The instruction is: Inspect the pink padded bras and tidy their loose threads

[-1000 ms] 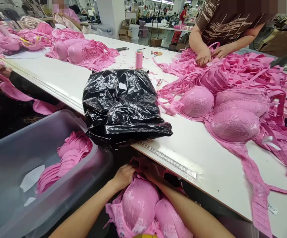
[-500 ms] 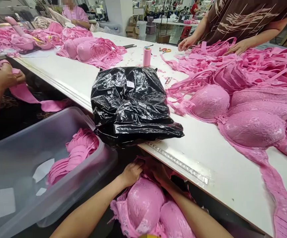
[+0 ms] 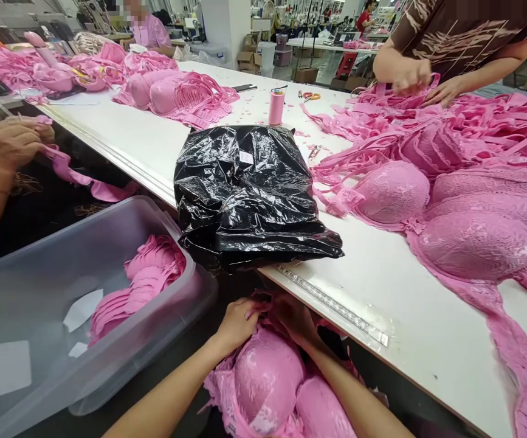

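A pink lace bra (image 3: 270,377) with moulded cups lies low in front of me, below the table's front edge. My left hand (image 3: 241,319) pinches its upper edge, fingers closed on the pink fabric. Close beside it, my right hand (image 3: 293,319) is in shadow; its fingers are bent over the same edge and partly hidden. Just above both hands, a black plastic bag (image 3: 245,201) with a small white label rests at the table's edge.
A grey plastic bin (image 3: 121,219) holding stacked pink pieces (image 3: 144,280) stands at left. Bras (image 3: 473,243) are heaped on the white table (image 3: 409,316) at right. A ruler (image 3: 336,304) is taped along the edge. Co-workers' hands (image 3: 5,143) work at left and far right.
My view has shifted slightly, and my hands stay on the bra's edge. The far-right co-worker's raised hand moved over the pile. The left co-worker's hands shifted along a pink strip.
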### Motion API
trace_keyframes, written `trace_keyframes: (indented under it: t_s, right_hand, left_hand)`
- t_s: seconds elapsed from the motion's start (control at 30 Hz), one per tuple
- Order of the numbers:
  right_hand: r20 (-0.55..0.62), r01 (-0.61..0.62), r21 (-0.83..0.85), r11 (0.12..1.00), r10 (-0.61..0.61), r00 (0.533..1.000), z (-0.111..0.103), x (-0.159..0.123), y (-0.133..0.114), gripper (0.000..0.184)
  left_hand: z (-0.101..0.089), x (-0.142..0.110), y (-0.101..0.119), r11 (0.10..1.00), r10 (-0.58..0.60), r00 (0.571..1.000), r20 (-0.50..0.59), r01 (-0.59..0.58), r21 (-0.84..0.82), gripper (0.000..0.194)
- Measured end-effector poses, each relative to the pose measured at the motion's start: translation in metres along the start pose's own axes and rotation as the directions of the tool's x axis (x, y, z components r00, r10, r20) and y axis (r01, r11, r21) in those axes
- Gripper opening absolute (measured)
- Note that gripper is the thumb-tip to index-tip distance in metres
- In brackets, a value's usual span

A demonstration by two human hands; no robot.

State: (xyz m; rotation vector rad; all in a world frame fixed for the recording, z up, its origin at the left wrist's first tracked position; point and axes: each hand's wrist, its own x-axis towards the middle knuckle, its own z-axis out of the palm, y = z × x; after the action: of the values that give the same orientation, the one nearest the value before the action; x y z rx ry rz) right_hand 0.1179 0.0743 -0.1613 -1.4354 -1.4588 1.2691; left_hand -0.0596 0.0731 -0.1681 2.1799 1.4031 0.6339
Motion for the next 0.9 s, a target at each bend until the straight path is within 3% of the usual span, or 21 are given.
trace_keyframes:
  t_s: [0.07,0.17,0.3,0.4,0.5,0.57,0.67,0.77,0.9]
  right_hand:
    - [0.054,0.055,-0.007,0.998,-0.054,0.997,-0.004,-0.008,-0.008,0.015]
    - [0.16,0.194,-0.061,0.979,-0.182,0.97,-0.009,-0.019,-0.016,0.016]
    - [0.26,0.219,-0.02,0.976,-0.206,0.943,-0.015,-0.031,-0.025,0.019]
    - [0.258,0.288,-0.035,0.957,-0.27,0.928,-0.022,-0.04,-0.035,0.017]
    - [0.19,0.352,-0.061,0.934,-0.336,0.923,-0.028,-0.051,-0.049,0.01]
    - [0.13,0.314,-0.041,0.949,-0.307,0.943,-0.03,-0.061,-0.058,0.01]
    - [0.084,0.192,0.046,0.98,-0.195,0.977,-0.028,-0.078,-0.067,0.01]
    - [0.032,0.116,0.196,0.974,-0.125,0.992,-0.021,-0.092,-0.072,0.011]
    - [-0.115,0.147,0.356,0.923,-0.113,0.987,-0.01,-0.101,-0.077,0.017]
  left_hand:
    - [-0.012,-0.004,0.013,0.983,-0.142,0.99,-0.017,0.139,-0.119,0.019]
    - [-0.028,-0.011,0.034,0.875,-0.327,0.944,0.047,0.321,-0.361,0.019]
    - [-0.041,-0.018,0.054,0.728,-0.417,0.897,0.149,0.428,-0.535,0.023]
    - [-0.047,-0.023,0.066,0.651,-0.41,0.891,0.196,0.436,-0.621,0.026]
    - [-0.049,-0.031,0.079,0.641,-0.385,0.912,0.139,0.373,-0.671,0.035]
    - [-0.049,-0.036,0.088,0.698,-0.333,0.942,0.032,0.269,-0.664,0.025]
    - [-0.052,-0.041,0.098,0.778,-0.153,0.98,-0.129,0.038,-0.628,0.007]
    - [-0.056,-0.043,0.105,0.797,0.017,0.974,-0.226,-0.15,-0.584,0.015]
    - [-0.059,-0.043,0.113,0.811,0.062,0.959,-0.275,-0.209,-0.546,0.02]
